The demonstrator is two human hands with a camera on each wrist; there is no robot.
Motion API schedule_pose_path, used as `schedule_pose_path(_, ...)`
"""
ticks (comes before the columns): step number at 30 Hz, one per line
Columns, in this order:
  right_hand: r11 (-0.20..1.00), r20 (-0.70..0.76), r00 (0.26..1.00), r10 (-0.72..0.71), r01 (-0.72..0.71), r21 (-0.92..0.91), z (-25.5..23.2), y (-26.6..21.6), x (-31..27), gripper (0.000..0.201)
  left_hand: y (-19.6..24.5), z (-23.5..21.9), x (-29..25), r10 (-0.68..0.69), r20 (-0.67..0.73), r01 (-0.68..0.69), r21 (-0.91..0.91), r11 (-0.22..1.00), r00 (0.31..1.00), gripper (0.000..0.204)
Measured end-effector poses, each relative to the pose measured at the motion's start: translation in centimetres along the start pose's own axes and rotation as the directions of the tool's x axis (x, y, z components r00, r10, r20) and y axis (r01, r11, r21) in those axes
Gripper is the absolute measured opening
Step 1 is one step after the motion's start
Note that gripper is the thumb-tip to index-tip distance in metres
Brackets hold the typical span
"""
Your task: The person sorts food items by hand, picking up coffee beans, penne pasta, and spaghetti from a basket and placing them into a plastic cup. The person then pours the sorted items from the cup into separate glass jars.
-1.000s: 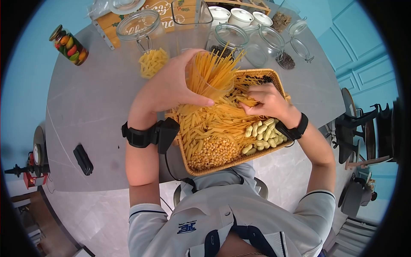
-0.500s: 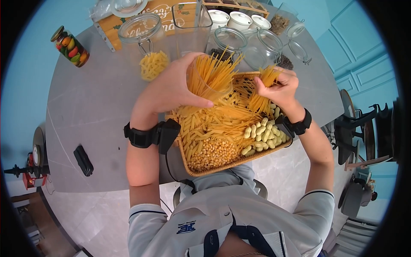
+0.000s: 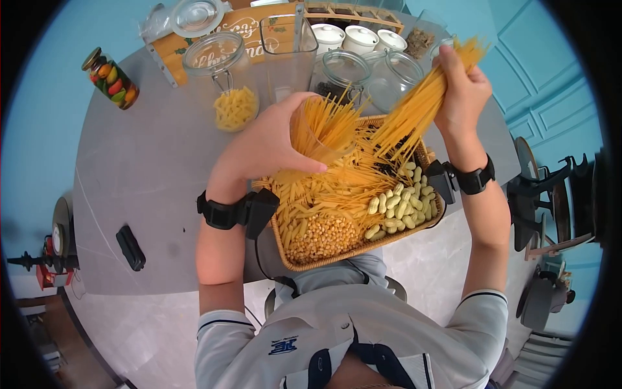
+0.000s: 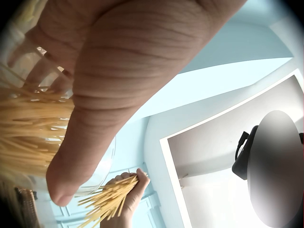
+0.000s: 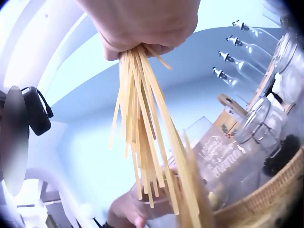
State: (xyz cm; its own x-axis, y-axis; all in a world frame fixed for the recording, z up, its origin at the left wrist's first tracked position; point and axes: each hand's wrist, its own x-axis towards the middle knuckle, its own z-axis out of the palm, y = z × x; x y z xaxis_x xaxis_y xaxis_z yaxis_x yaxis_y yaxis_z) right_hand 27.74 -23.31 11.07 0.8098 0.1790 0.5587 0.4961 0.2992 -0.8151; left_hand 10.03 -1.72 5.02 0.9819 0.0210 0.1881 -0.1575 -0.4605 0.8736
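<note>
In the head view my left hand (image 3: 269, 139) holds a clear jar (image 3: 332, 154) tilted over the wicker basket (image 3: 304, 266), thumb along its side. Spaghetti (image 3: 324, 123) fans out of its mouth. My right hand (image 3: 463, 97) grips a loose bundle of spaghetti (image 3: 414, 110), raised above the basket's back right corner, with the strands slanting down toward the basket. From the right wrist view, the bundle (image 5: 142, 123) hangs below the fist. The basket holds penne (image 3: 295, 201), more spaghetti, corn kernels (image 3: 321, 238), peanuts (image 3: 405, 206) and dark beans.
Behind the basket stand a glass jar of penne (image 3: 234, 107), a tall clear container (image 3: 288, 61), clip-top jars (image 3: 345, 71) and white lidded pots (image 3: 360, 39). A jar of colourful vegetables (image 3: 113, 81) is at the left, a black case (image 3: 130, 247) nearer the front.
My right hand has taken a bundle of spaghetti out of the basket and lifted it up and to the right. My left hand keeps its hold on the jar, nearly in place.
</note>
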Motion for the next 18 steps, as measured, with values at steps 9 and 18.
schedule_pose_path(9, 0.892, -0.020, 0.996, 0.087, -0.069, 0.446, 3.4, 2.2, 2.6, 0.032, 0.7, 1.5, 0.2, -0.011, 0.096, 0.034, -0.240, 0.970, 0.995, 0.098)
schedule_pose_path(18, 0.925, -0.112, 0.989, 0.097, -0.048, 0.376, 5.1, 2.4, -1.1, 0.018, 1.7, 0.7, 0.0, -0.051, 0.108, 0.083, -0.313, 0.946, 0.993, 0.098)
